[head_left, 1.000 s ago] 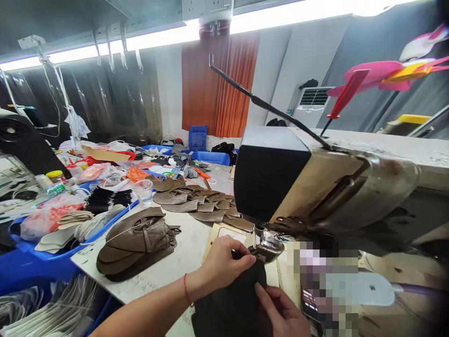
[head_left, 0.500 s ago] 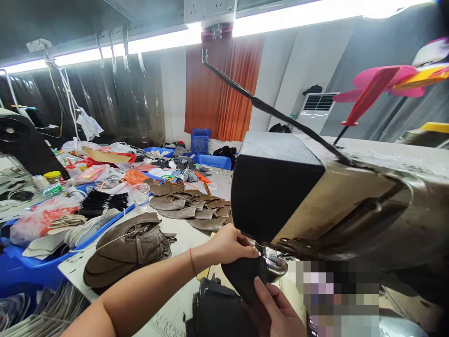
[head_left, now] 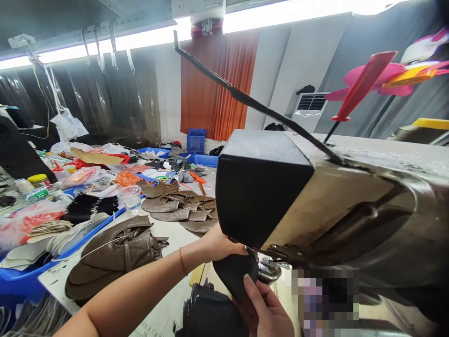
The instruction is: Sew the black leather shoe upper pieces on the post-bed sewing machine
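Observation:
My left hand (head_left: 220, 243) pinches the upper edge of a black, smooth leather-like piece (head_left: 232, 272) under the head of a sewing machine (head_left: 261, 196). Lower on the same piece, my right hand (head_left: 264, 306) grips it, thumb on top and fingers beneath. The piece lies beside the machine's shiny metal parts (head_left: 269, 270); its far edge and the needle are hidden. Just below and left is a stack of black pieces (head_left: 210, 311). Left of my forearm lies a bundle of brown leather pieces (head_left: 105, 262) bound with a strap.
More brown pieces (head_left: 182, 206) overlap behind my left hand. A blue tray (head_left: 38, 281) at the left holds insole-shaped pieces and plastic bags. A red-handled screwdriver (head_left: 365, 86) stands on the machine, near a pink fan (head_left: 403, 82). A black cable (head_left: 266, 107) rises from its top.
The whole view has shifted, so the scene sits farther left. Both hands keep their hold on the black piece, which looks almost unchanged beside the machine.

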{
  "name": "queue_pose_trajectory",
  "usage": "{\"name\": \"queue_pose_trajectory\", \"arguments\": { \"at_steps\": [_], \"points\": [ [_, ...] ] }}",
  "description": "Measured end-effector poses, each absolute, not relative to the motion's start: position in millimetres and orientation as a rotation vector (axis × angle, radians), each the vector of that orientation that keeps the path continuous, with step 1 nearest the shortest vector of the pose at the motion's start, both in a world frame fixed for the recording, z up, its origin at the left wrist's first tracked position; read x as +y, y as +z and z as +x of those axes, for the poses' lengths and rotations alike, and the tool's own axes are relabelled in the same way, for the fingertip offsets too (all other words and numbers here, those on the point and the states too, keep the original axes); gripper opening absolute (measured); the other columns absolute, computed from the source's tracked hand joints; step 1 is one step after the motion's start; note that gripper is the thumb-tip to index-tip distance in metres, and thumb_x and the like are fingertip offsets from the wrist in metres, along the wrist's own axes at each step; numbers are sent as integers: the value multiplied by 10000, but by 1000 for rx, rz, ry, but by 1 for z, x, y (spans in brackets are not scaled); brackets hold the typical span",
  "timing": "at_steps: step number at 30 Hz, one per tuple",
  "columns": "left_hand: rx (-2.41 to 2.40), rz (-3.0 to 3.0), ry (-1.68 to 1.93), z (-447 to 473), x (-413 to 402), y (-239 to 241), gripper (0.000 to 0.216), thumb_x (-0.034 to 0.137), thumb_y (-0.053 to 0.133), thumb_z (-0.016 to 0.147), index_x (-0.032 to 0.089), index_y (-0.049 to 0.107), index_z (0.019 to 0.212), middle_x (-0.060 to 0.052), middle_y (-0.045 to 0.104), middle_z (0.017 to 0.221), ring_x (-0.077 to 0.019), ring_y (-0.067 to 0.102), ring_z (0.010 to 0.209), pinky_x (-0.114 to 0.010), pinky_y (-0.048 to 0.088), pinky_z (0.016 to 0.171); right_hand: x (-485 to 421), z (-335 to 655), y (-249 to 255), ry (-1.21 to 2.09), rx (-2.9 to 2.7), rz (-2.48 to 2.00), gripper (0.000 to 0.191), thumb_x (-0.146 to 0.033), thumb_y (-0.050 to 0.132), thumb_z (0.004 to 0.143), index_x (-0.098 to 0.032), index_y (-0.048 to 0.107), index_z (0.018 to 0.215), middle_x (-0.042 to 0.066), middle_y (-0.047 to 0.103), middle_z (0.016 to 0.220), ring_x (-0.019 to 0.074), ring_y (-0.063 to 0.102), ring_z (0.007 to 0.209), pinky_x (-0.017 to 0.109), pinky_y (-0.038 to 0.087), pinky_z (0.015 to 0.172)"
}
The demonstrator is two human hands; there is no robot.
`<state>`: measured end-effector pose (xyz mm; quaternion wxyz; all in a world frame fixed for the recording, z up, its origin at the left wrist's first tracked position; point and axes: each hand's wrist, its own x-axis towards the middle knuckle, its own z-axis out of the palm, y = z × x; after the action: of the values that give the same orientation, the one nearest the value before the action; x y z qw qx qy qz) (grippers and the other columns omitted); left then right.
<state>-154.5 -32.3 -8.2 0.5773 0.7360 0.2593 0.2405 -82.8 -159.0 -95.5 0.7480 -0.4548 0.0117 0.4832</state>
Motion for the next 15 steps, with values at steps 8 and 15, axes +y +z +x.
{"name": "queue_pose_trajectory", "arguments": {
  "at_steps": [8,15],
  "points": [
    [571,1720,563,-155,-28,-16,320,177,742,592,131,685,904,-31,688,927,-215,598,913,-303,487,802,-160,-84,-100,1004,-6,-1056,403,-354,874,469,-160,653,745,44,738,708,216,688,629,299,569,582],
    [515,1767,527,-154,-21,-21,363,162,721,620,148,673,979,-26,688,996,-206,601,941,-288,488,823,-158,-87,-102,987,-6,-1054,400,-360,873,467,-166,654,739,38,737,705,234,691,639,321,572,583]
  ]
}}
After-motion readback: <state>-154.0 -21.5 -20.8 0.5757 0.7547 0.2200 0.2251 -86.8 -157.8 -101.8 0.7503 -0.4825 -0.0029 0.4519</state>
